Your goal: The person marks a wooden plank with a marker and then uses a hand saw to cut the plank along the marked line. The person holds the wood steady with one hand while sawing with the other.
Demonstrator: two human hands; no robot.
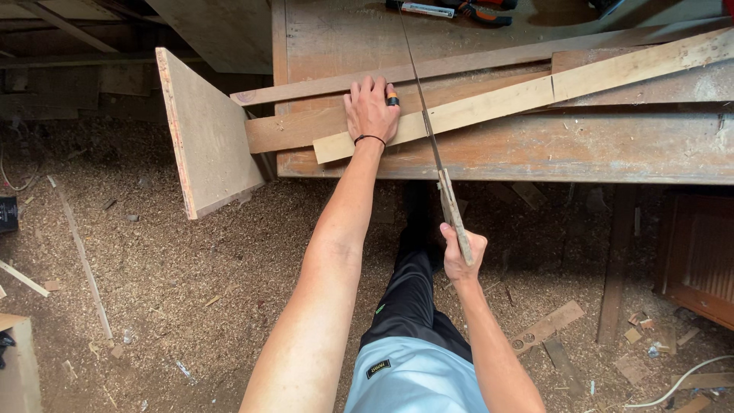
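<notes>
The person is leaning over the tabletop point(535, 157), sawing across a pale wooden plank point(489, 107) that is lying at a slant on top of other boards. The left hand point(372, 111) is spread flat, fingers open, pressing down on the plank just beside the cut line, holding it steady rather than gripping anything. The right hand point(461, 256) is closed around the handle of a handsaw point(437, 164), off the near edge of the tabletop, with the thin blade running up across the plank. From here I cannot tell how deep the blade is sitting in the wood; the plank is looking whole on both sides of the blade, so I would judge the cut is far from finished. A darker board point(306, 128) is lying under the plank, and a long thin strip point(428, 70) is running behind the hand. A wide panel point(206, 138) is leaning off the tabletop's left end. Tools with orange grips point(482, 9) are lying at the far edge. The floor point(168, 283) is thick with sawdust and offcuts around the person's legs.
</notes>
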